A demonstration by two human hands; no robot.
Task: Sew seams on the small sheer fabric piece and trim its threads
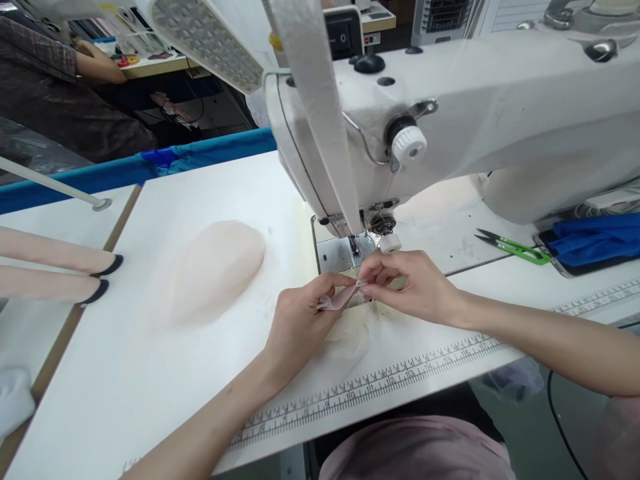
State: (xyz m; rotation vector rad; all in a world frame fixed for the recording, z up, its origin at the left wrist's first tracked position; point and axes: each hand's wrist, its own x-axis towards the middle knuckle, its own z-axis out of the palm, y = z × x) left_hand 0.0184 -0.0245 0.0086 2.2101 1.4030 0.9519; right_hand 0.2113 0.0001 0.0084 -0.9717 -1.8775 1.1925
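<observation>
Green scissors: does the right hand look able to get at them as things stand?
Probably yes: the green scissors lie uncovered on the table, with nothing visible standing between. But the right hand is pinching thin fabric, so it would likely need to let go first.

Left hand (306, 319), right hand (414, 285) in fingertip pinches

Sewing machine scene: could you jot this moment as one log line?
left hand: pinching sheer fabric | right hand: pinching its end | place: beside sewing machine needle area | nearby: green-handled snips
</observation>
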